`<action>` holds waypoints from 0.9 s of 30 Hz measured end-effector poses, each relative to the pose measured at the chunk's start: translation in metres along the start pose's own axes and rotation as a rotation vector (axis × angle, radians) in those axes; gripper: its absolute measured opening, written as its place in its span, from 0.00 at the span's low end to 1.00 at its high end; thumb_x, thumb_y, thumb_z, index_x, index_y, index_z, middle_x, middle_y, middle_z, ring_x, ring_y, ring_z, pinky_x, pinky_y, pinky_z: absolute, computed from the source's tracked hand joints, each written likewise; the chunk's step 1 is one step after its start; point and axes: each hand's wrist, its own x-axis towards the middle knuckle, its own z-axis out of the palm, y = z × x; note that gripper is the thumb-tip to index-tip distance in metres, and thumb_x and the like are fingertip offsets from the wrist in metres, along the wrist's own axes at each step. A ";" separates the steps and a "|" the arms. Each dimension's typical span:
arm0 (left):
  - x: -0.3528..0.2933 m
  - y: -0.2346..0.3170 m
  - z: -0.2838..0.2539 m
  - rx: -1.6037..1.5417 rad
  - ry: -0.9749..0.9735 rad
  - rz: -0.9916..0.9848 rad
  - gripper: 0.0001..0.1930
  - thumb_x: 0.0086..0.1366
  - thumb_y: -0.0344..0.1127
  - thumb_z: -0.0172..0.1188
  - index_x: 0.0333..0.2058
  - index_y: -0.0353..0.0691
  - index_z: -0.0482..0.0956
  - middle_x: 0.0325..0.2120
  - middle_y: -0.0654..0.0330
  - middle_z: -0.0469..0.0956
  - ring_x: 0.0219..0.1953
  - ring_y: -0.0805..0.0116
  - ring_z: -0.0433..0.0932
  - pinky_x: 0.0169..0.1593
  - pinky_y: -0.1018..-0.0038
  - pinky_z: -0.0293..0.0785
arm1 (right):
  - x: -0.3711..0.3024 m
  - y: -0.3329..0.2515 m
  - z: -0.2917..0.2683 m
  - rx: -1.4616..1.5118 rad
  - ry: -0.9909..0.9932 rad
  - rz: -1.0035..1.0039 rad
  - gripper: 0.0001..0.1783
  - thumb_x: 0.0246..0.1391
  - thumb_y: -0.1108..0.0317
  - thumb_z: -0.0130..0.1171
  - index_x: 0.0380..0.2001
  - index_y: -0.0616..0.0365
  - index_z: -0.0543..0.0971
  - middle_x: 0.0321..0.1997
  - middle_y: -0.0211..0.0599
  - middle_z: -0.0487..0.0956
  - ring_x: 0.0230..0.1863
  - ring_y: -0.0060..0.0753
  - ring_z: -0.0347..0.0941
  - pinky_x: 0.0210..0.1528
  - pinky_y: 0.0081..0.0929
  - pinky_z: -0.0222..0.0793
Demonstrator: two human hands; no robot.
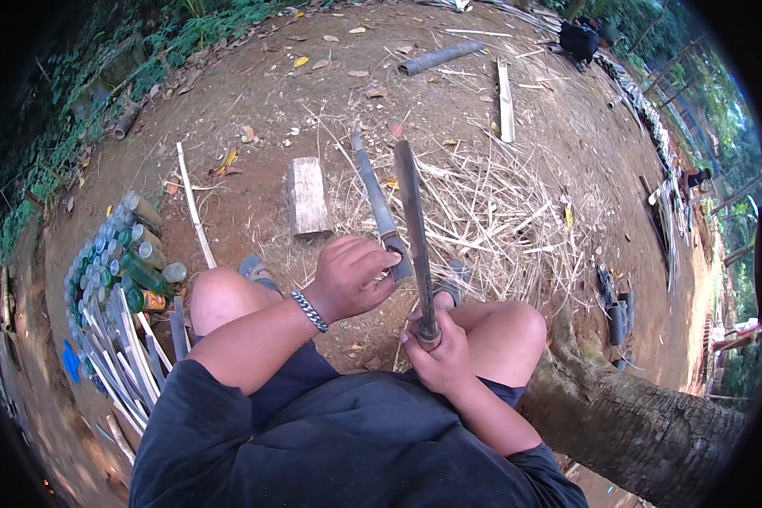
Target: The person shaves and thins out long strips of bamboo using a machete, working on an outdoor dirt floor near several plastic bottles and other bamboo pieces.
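My left hand (353,275), with a braided band on its wrist, has its fingers closed at the near end of a grey-green bamboo piece (371,182). The bamboo points away from me, between my knees. In my right hand (442,360) is the handle of a machete (412,203). Its long dark blade stands up just right of the bamboo, pointing away from me; I cannot tell whether they touch. A pale wooden block (311,199) lies on the ground left of the bamboo.
Thin bamboo shavings (499,212) litter the ground ahead. Left are stacked glass bottles (114,254) and split bamboo strips (123,372). A thick log (643,423) lies right. Farther off are a bamboo tube (442,57), a split length (505,102) and a person (579,41).
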 end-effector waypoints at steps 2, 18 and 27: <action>0.002 0.001 -0.002 -0.006 0.002 0.000 0.16 0.42 0.28 0.69 0.33 0.40 0.77 0.23 0.60 0.76 0.24 0.62 0.76 0.30 0.68 0.71 | 0.002 -0.001 0.002 -0.009 -0.001 -0.002 0.14 0.50 0.69 0.64 0.40 0.58 0.74 0.23 0.37 0.79 0.26 0.27 0.78 0.33 0.26 0.72; -0.002 -0.002 -0.008 0.025 0.001 -0.014 0.12 0.44 0.30 0.68 0.30 0.42 0.77 0.24 0.61 0.77 0.26 0.61 0.78 0.34 0.68 0.74 | 0.013 0.003 0.009 -0.078 0.007 -0.050 0.12 0.51 0.71 0.63 0.39 0.59 0.74 0.22 0.37 0.77 0.25 0.23 0.76 0.32 0.25 0.71; -0.005 -0.008 -0.012 0.034 -0.003 -0.005 0.11 0.45 0.30 0.67 0.30 0.40 0.79 0.25 0.60 0.78 0.27 0.63 0.78 0.37 0.67 0.75 | 0.023 0.012 0.017 -0.034 -0.038 0.011 0.14 0.50 0.72 0.63 0.39 0.59 0.73 0.26 0.38 0.78 0.28 0.27 0.75 0.36 0.26 0.70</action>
